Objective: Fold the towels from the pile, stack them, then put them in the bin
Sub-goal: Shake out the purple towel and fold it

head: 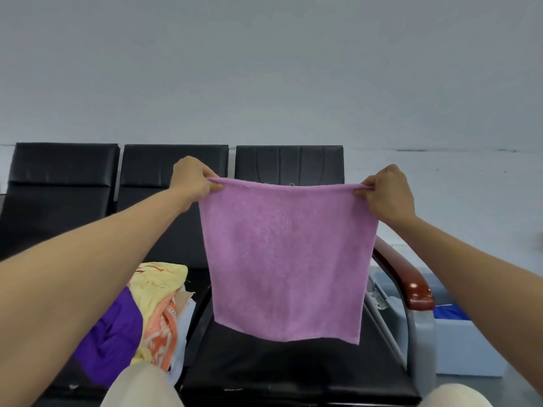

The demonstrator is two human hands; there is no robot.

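A pink towel (289, 259) hangs spread out flat in the air above the right seat of a black bench (264, 365). My left hand (192, 180) pinches its top left corner and my right hand (388, 193) pinches its top right corner, with the top edge stretched between them. A pile of towels (152, 306), yellow, orange-patterned and purple, lies on the middle seat, below my left forearm. A pale grey bin (467, 348) stands on the floor to the right of the bench, with something blue inside it.
The bench has three black seats against a pale wall. A reddish-brown armrest (411, 286) on a metal frame ends the bench on the right, between the seat and the bin. My knees in light trousers show at the bottom edge.
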